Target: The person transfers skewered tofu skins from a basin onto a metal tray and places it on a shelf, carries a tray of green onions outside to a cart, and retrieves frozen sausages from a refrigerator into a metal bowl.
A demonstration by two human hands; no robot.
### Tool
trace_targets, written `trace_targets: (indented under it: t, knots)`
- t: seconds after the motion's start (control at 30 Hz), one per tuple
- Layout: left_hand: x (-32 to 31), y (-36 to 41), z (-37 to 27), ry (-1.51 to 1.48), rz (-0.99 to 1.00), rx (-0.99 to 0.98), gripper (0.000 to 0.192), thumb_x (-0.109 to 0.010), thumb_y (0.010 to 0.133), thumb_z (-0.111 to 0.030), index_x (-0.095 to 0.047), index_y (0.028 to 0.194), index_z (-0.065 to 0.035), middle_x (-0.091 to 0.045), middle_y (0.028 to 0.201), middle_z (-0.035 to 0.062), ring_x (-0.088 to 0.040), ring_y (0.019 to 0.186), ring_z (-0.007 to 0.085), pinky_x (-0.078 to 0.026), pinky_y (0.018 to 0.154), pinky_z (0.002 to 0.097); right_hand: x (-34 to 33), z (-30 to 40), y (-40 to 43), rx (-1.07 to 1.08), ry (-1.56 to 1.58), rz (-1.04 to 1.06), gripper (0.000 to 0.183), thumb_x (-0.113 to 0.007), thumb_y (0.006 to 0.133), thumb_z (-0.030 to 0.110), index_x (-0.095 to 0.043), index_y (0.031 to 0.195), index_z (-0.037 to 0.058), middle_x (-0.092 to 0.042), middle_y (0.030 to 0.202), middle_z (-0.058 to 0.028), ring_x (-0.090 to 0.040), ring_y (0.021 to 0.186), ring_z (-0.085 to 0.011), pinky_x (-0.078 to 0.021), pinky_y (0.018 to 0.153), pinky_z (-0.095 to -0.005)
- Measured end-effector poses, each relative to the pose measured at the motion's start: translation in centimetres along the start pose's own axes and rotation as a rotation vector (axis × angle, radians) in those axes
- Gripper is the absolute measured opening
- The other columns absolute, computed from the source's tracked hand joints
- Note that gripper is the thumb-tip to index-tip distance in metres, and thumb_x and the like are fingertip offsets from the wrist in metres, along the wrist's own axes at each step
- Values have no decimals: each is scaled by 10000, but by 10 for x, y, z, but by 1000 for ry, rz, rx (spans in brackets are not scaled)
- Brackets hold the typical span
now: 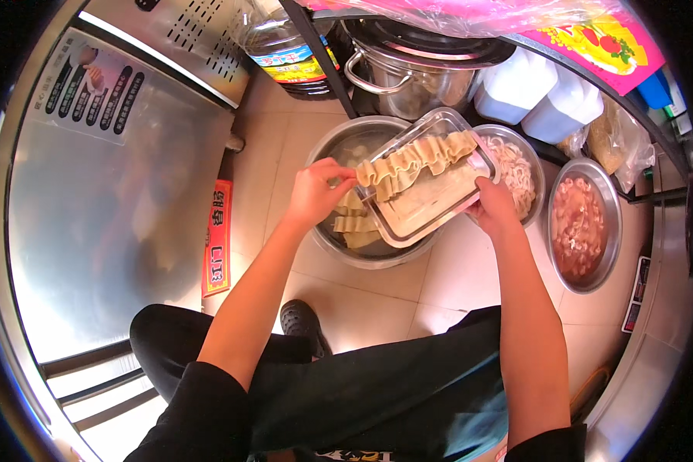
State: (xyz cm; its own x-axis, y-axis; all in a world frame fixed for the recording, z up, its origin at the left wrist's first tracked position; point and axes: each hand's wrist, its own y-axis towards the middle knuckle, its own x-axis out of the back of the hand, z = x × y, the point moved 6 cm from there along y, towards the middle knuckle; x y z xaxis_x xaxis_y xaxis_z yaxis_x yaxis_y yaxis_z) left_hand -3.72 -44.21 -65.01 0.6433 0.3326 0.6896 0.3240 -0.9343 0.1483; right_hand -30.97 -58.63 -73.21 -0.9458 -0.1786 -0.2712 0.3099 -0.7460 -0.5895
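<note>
My left hand [321,189] pinches the left end of a skewer of pleated, pale yellow sheets [418,160], which look like tofu skin. The skewer lies along the far side of a shallow rectangular tray [418,222]. At the tray's right near corner, my right hand [495,203] grips the rim and keeps the tray tilted in the air. Under it stands a wide, round steel basin [330,245] on the floor. More pleated yellow sheets [355,225] lie in the basin, partly hidden by the tray and my left hand.
Right of the basin, one steel bowl [532,216] holds pale strips; another [617,254] holds pinkish pieces in liquid. A lidded steel pot [421,92], white jugs [517,86] and a large oil bottle [291,63] stand behind. A steel cabinet [121,213] rises on the left.
</note>
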Motion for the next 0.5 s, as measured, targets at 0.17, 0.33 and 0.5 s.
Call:
trace_targets:
  t: [0.17, 0.33, 0.5]
  knots:
    - [0, 6, -8, 98, -41, -3, 92, -710, 730, -147, -710, 812, -107, -616, 743, 45, -581, 593, 196, -455, 544, 304, -6, 1, -5, 7, -3, 0, 399, -439, 854, 43, -397, 1251, 39, -578, 1087, -122, -618, 937, -256, -556, 731, -444]
    - [0, 0, -11, 108, -95, -78, 103, -705, 747, -172, -712, 824, -103, -635, 748, 28, -572, 579, 167, -445, 520, 288, 2, 1, -4, 22, 118, 20, 363, -456, 858, 43, -430, 1220, 46, -582, 1077, -98, -620, 921, -228, -560, 731, -399]
    - [12, 0, 41, -140, -243, 176, 164, -690, 787, -219, -708, 898, -100, -669, 796, 27, -542, 561, 100, -402, 464, 226, 23, 10, -5, 20, 130, 44, 311, -447, 883, 69, -461, 1192, 42, -598, 1043, -95, -617, 923, -222, -548, 732, -369]
